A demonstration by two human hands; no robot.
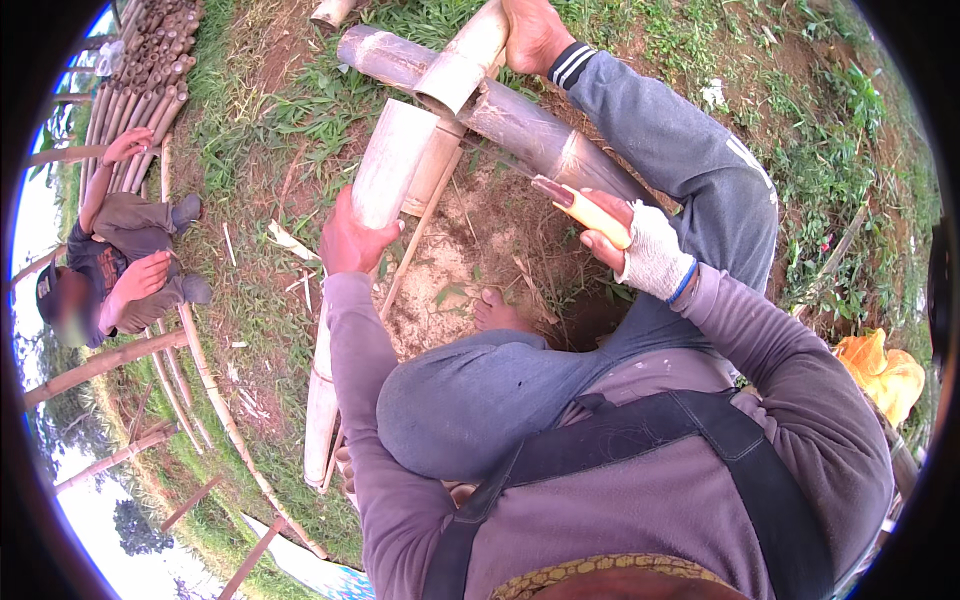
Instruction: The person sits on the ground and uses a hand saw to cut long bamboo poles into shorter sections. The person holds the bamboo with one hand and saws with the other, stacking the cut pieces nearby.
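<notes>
Left hand (352,238) fingers wrap the split bamboo (385,170), propped against the log (520,125) on bare ground. Right hand (625,235), bandaged, fingers clenched on the knife (580,205) handle. I judge a glancing stroke could slip toward my left fingers or another person's hand (530,35) steadying a piece (465,60).

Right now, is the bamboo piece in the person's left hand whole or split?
Split: the bamboo piece shows a flat pale cut face; left hand grips it.
</notes>
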